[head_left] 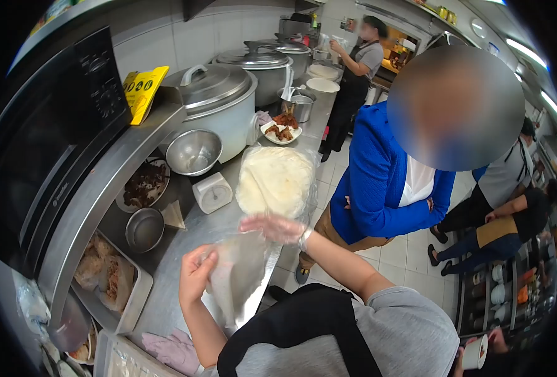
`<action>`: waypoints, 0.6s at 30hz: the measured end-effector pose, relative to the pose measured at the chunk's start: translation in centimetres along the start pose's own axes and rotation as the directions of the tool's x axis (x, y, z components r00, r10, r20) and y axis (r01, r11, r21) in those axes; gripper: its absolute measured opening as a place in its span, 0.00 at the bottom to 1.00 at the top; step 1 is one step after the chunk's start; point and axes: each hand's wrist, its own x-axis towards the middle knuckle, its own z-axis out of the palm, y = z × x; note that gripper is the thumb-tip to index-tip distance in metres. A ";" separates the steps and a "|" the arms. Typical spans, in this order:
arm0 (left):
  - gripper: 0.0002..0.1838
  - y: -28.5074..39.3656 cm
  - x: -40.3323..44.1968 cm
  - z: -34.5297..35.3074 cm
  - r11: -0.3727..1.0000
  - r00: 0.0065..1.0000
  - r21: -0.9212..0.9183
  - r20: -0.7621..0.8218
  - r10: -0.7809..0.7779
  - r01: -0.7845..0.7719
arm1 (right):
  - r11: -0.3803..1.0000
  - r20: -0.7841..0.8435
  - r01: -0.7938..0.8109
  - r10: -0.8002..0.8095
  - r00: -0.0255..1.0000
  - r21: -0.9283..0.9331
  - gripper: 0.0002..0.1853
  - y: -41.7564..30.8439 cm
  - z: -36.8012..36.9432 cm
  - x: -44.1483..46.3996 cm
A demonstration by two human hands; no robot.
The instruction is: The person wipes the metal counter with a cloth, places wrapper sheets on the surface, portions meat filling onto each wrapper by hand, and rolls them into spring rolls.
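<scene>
Clear plastic is being pinched by L hand nr table edge; R hand being held close, finger spread unclear.

Fisheye view, bright, black-cornered.
Light: ceiling tubes, upper right; glare on steel counter; edges strongly bowed; oval blur masking one head.

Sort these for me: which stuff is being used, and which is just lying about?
Being used:
thin, see-through plastic piece, gripped by the bare left hand
clear plastic glove, on the right hand

Probably just lying about:
round, silver metal bowl
white, boxy weighing scale
crumpled, pale pink cloth
</scene>
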 end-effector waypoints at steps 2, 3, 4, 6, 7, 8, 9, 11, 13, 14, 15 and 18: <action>0.11 -0.4 0.0 -0.3 0.977 0.994 -0.211 -0.106 0.010 -0.032 | 0.921 0.134 -0.137 0.093 0.987 0.365 0.24 5.1 -1.9 -1.3; 0.11 -0.6 0.3 -0.3 0.977 0.995 -0.209 -0.095 0.010 -0.030 | 0.891 0.201 -0.162 0.082 0.976 0.424 0.25 6.2 -1.7 -1.3; 0.12 -0.9 0.2 -0.4 0.965 0.984 -0.255 -0.179 0.010 -0.056 | 0.889 0.193 -0.155 0.077 0.978 0.432 0.25 6.9 -1.8 -1.4; 0.13 -2.1 0.4 -1.3 0.946 0.971 -0.313 -0.238 0.006 -0.083 | 0.969 -0.143 -0.220 0.204 0.968 -0.109 0.24 7.7 -1.0 -1.6; 0.13 -2.2 0.1 -1.7 0.948 0.972 -0.312 -0.234 -0.007 -0.068 | 0.970 -0.148 -0.223 0.207 0.967 -0.095 0.24 8.0 -0.4 -1.1; 0.12 -2.3 0.2 -1.8 0.956 0.964 -0.274 -0.263 0.034 -0.108 | 0.985 -0.054 -0.173 0.172 0.984 -0.011 0.23 7.6 -0.3 -0.1; 0.12 -2.2 0.0 -1.9 0.961 0.954 -0.235 -0.291 0.071 -0.143 | 0.988 0.038 -0.132 0.130 0.991 0.081 0.21 7.3 -0.2 0.6; 0.12 -1.6 -0.7 -2.4 0.963 0.947 -0.226 -0.314 0.072 -0.148 | 0.986 -0.050 -0.136 0.131 0.990 -0.099 0.20 6.1 0.0 1.6; 0.14 -1.0 -1.4 -3.2 0.975 0.906 -0.137 -0.410 0.105 -0.175 | 0.947 -0.128 -0.147 0.115 0.985 -0.284 0.18 4.8 0.4 2.2; 0.14 -0.4 -1.7 -3.4 0.982 0.895 -0.109 -0.437 0.091 -0.153 | 0.855 -0.082 -0.190 0.172 0.982 -0.482 0.18 4.0 0.6 2.4; 0.14 0.3 -1.9 -3.7 0.982 0.892 -0.110 -0.442 0.092 -0.156 | 0.722 -0.048 -0.210 0.237 0.970 -0.659 0.18 3.5 0.8 2.5; 0.13 1.0 -1.9 -5.8 0.994 0.950 0.106 -0.313 0.022 0.012 | 0.703 0.125 -0.182 0.361 0.924 -0.687 0.20 4.6 0.1 3.6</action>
